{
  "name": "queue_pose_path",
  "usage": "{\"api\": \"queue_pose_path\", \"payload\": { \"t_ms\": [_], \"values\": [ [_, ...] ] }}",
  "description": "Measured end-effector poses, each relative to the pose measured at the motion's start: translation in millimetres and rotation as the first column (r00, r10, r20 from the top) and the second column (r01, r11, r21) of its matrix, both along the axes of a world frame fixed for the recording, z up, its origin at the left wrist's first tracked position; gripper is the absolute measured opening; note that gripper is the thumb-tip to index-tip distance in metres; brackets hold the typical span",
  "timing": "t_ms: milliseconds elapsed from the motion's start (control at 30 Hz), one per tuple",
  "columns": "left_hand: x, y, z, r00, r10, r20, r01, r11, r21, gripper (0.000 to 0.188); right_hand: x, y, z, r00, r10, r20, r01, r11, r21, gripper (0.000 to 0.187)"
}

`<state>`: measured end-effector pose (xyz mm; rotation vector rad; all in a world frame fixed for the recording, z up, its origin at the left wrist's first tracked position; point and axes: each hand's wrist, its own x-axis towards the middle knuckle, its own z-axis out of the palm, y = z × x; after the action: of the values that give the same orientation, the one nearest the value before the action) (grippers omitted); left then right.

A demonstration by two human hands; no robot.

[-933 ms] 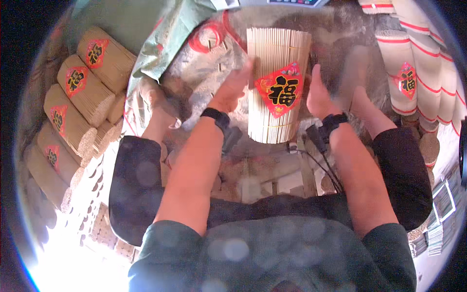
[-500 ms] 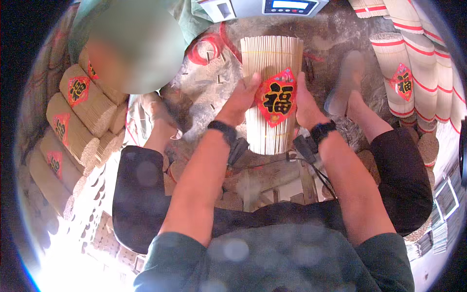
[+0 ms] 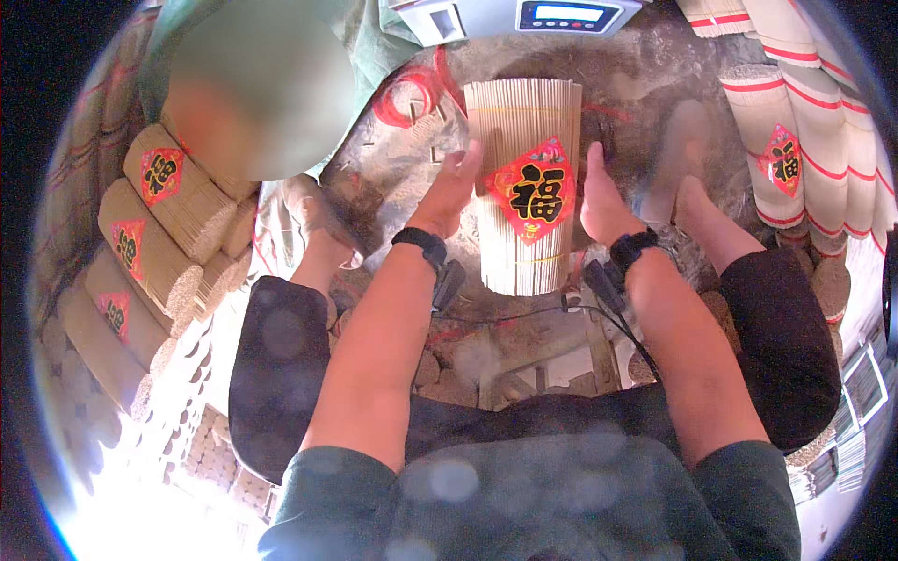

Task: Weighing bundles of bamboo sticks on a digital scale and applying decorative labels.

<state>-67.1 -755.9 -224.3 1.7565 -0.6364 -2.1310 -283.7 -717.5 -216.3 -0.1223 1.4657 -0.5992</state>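
A bundle of thin pale sticks stands in front of me, wider at its far end. Thin yellowish bands ring it, and a red diamond-shaped label with a black character is on its near side. My left hand is beside the bundle's left edge, fingers stretched out; whether the fingertips touch it I cannot tell. On the other side my right hand is held flat, with a narrow gap between it and the sticks. Both hands are open. Each wrist wears a black strap.
Similar labelled bundles are piled at the left, and more with red bands stand at the right. A device with a lit display sits at the far edge. Red strapping lies near a blurred person in green. A black cable hangs below.
My hands have come away from the bundle's sides, the right one clearly apart from it now. The label has turned to face me more squarely. The whole view has shifted slightly.
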Motion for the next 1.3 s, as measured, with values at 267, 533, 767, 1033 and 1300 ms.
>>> {"api": "queue_pose_path", "payload": {
  "t_ms": [267,533,767,1033,1300],
  "values": [
    [-17,11,15,0.993,-0.012,-0.119,0.005,0.998,-0.059,0.061,5,15,-17,0.939,-0.100,0.330,0.137,0.987,-0.089,0.074],
    [5,26,59,0.986,-0.035,-0.160,-0.001,0.976,-0.218,0.054,21,6,51,0.927,0.123,0.355,-0.044,0.973,-0.225,0.068],
    [37,43,126,0.988,0.032,-0.153,-0.083,0.936,-0.342,0.054,45,-5,127,0.916,0.349,0.197,-0.258,0.890,-0.377,0.070],
    [33,26,226,0.999,0.012,-0.033,-0.027,0.854,-0.519,0.042,39,7,198,0.922,0.387,-0.021,-0.334,0.768,-0.546,0.076],
    [-25,69,411,0.981,-0.060,0.184,0.189,0.491,-0.851,0.048,-28,8,278,0.996,-0.047,0.081,0.090,0.720,-0.688,0.071]
  ]
}}
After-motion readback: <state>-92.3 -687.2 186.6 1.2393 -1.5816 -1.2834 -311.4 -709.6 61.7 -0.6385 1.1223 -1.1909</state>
